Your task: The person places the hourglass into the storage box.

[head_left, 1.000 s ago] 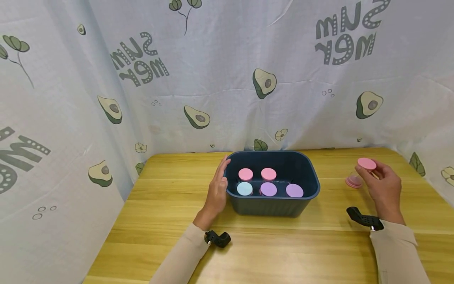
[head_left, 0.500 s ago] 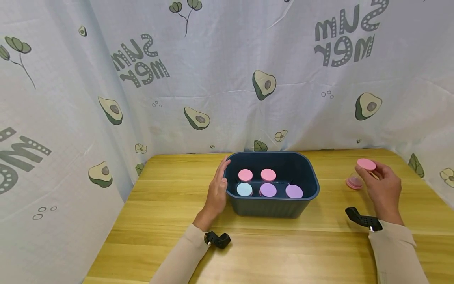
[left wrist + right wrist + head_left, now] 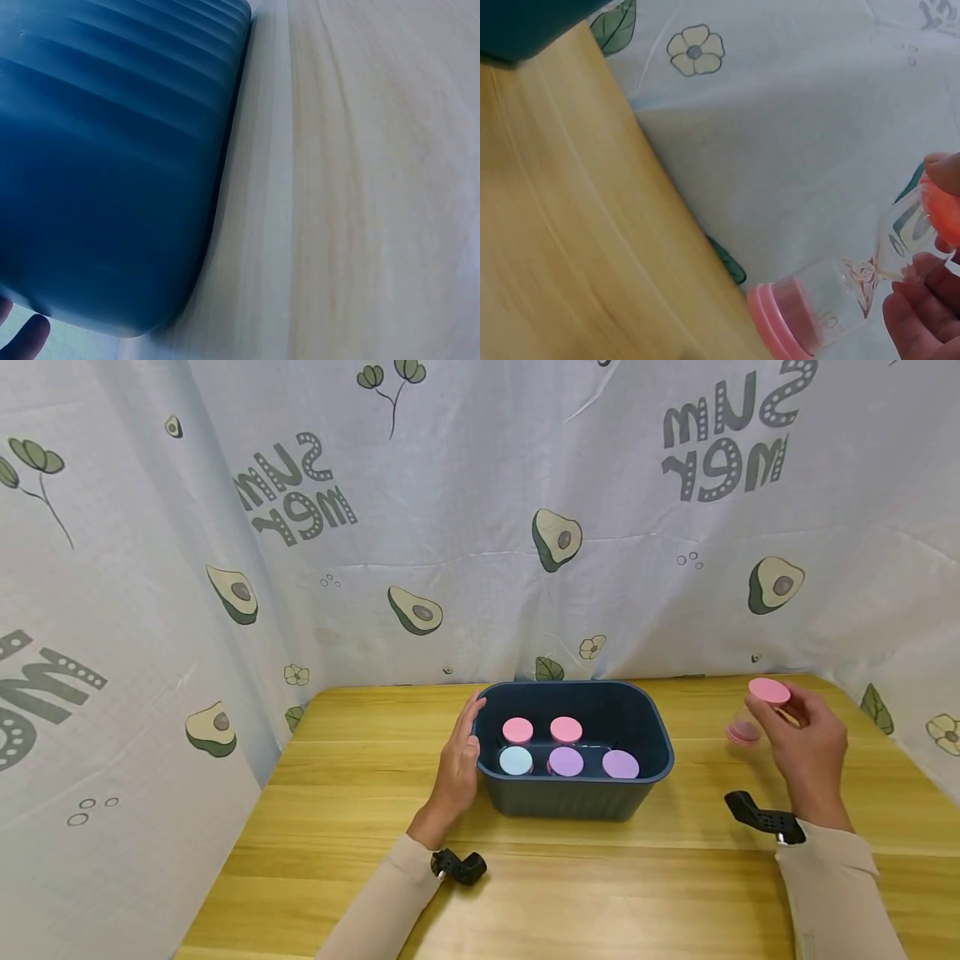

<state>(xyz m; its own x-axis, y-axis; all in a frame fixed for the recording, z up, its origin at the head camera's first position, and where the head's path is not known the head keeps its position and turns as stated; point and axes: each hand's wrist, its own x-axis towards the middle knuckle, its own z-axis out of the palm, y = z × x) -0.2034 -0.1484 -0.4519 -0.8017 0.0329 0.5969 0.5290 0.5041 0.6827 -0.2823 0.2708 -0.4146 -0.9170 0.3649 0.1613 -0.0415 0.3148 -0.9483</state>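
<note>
My right hand (image 3: pixel 810 747) grips a sand timer by its upper end, the pink top cap (image 3: pixel 768 692) between thumb and fingers. In the right wrist view the sand timer (image 3: pixel 821 304) has clear bulbs, a narrow waist and pink sand by its lower pink cap. My left hand (image 3: pixel 455 768) lies with fairly straight fingers against the left end of a dark blue bin (image 3: pixel 558 799). Inside the bin stand two pink-capped pieces (image 3: pixel 566 731), a light blue one (image 3: pixel 516 761) and two purple ones (image 3: pixel 620 765); mostly their round tops show.
The wooden table (image 3: pixel 360 785) carries the bin near its back edge. Behind it hangs a pale curtain (image 3: pixel 480 510) printed with avocados, whose folds also run along the left and right sides. Each wrist wears a black camera mount (image 3: pixel 459 867).
My right hand has risen slightly and shifted a little left, carrying the sand timer up with it. My left hand and the bin have stayed in place.
</note>
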